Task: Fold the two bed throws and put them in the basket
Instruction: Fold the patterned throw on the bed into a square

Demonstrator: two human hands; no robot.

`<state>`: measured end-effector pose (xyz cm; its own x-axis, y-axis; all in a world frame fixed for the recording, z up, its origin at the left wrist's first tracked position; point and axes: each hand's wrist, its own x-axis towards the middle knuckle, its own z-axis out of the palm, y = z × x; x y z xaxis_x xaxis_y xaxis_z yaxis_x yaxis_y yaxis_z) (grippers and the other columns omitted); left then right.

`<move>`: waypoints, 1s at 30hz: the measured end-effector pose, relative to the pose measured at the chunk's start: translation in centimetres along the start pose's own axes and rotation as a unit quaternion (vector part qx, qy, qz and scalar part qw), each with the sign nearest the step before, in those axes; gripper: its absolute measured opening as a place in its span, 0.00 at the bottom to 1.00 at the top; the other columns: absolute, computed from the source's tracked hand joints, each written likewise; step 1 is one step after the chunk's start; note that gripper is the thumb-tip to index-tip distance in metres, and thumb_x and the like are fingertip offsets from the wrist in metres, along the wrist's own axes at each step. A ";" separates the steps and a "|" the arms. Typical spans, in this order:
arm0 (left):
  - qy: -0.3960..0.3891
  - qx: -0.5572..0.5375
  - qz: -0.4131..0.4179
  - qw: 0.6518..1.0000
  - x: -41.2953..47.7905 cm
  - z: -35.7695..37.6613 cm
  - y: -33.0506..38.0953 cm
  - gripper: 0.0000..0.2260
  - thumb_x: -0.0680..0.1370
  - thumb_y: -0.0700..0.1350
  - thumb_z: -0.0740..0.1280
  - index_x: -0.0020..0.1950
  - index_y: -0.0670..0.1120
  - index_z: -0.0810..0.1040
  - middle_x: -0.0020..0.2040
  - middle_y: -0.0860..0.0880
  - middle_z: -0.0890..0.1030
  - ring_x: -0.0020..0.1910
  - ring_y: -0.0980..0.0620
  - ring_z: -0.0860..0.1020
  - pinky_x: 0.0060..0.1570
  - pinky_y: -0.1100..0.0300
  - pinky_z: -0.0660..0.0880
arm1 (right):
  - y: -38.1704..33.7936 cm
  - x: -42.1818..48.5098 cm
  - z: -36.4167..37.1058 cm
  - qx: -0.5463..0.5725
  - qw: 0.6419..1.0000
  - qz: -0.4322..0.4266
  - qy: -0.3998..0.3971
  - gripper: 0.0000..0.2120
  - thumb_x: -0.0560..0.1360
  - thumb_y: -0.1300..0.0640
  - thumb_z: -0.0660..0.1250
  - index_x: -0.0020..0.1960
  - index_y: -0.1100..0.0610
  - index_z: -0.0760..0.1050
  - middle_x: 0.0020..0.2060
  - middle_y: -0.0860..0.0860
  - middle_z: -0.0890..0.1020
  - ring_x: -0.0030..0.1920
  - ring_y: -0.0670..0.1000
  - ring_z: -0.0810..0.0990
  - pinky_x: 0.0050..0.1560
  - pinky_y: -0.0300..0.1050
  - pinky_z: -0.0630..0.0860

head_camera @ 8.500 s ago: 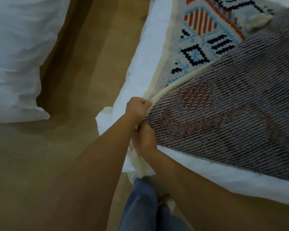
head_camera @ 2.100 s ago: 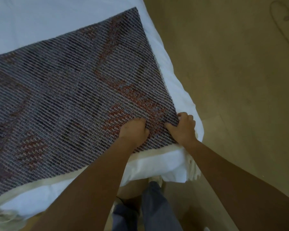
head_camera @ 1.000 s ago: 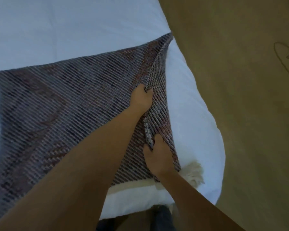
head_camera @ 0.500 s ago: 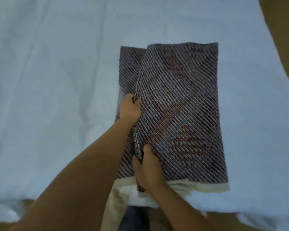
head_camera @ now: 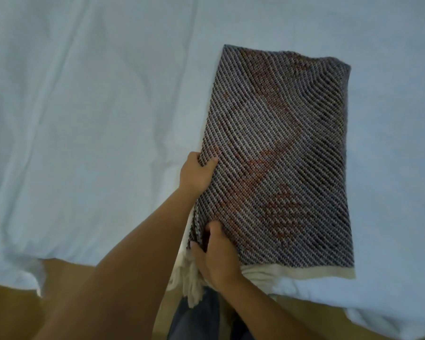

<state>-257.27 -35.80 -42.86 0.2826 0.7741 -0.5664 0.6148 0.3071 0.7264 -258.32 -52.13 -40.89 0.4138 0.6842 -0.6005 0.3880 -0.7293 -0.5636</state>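
The first throw's folding looks well along, judging by the stacked layers at its side. The left hand (head_camera: 196,175) has its grip closed over the left edge of the throw (head_camera: 280,155) about halfway up. Just nearer the body, the right hand (head_camera: 219,256) has its grip curled round the layered lower-left corner. The throw lies on the white bed (head_camera: 84,119), close to the front edge, as a tall narrow rectangle. The next move, I judge, is one more fold end to end, both hands keeping the layers square, to make a bundle short enough for a basket. Neither the basket nor the second throw is in view. The cloth is a thick weave of dark and pale diagonal ribs with faint rust patches. A cream band (head_camera: 304,272) runs along the near end, and a cream fringe (head_camera: 189,278) hangs off the bed by the right hand.
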 end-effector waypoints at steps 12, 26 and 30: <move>0.030 0.034 0.018 0.999 -6.9 0.9 -5.1 0.12 0.76 0.52 0.65 0.40 0.45 0.72 0.37 0.51 0.74 0.39 0.50 0.73 0.38 0.59 0.69 | 2.5 -2.8 1.0 -0.122 0.984 -0.063 -0.110 0.08 0.79 0.53 0.56 0.46 0.56 0.69 0.45 0.58 0.78 0.45 0.57 0.76 0.45 0.48 0.70; 0.124 0.122 -0.017 0.985 -12.7 0.6 -6.2 0.15 0.76 0.49 0.66 0.56 0.40 0.78 0.50 0.44 0.80 0.45 0.47 0.76 0.44 0.60 0.68 | 5.2 -5.2 -2.3 0.123 0.985 -0.007 -0.120 0.04 0.75 0.63 0.60 0.42 0.55 0.70 0.35 0.48 0.73 0.41 0.51 0.73 0.46 0.46 0.73; 0.134 0.136 -0.010 0.982 -11.2 1.6 -2.7 0.16 0.76 0.52 0.65 0.55 0.41 0.75 0.50 0.43 0.79 0.48 0.45 0.77 0.45 0.56 0.70 | 5.7 -3.0 -7.2 0.106 0.992 -0.044 -0.054 0.03 0.76 0.61 0.60 0.44 0.58 0.71 0.33 0.51 0.73 0.36 0.50 0.72 0.35 0.42 0.67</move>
<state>-260.90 -46.16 -39.12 0.0861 0.8985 -0.4305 0.8020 0.1938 0.5649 -251.40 -58.34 -38.28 0.2915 0.7498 -0.5939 0.2328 -0.6579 -0.7162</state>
